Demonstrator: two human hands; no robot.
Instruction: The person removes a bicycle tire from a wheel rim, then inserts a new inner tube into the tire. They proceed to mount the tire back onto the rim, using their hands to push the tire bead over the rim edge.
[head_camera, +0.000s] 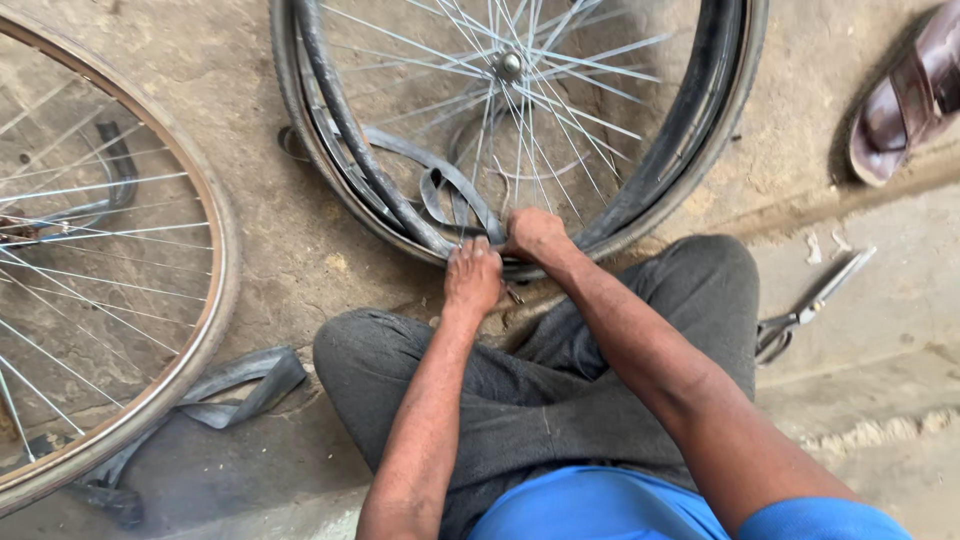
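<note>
A spoked bicycle wheel lies on the concrete floor in front of my knees, its black tyre half off the rim. A flat grey inner tube hangs loose inside the rim. My left hand presses on the near edge of the wheel, fingers curled over the tyre and rim. Just right of it, my right hand grips the same near edge where the tube meets the rim. A small metal part shows under my left hand; what it is I cannot tell.
A second wheel with a bare brown rim lies at the left, a limp piece of rubber tube under its edge. Metal scissors lie by my right knee. A brown sandal sits at the top right, beyond a low concrete step.
</note>
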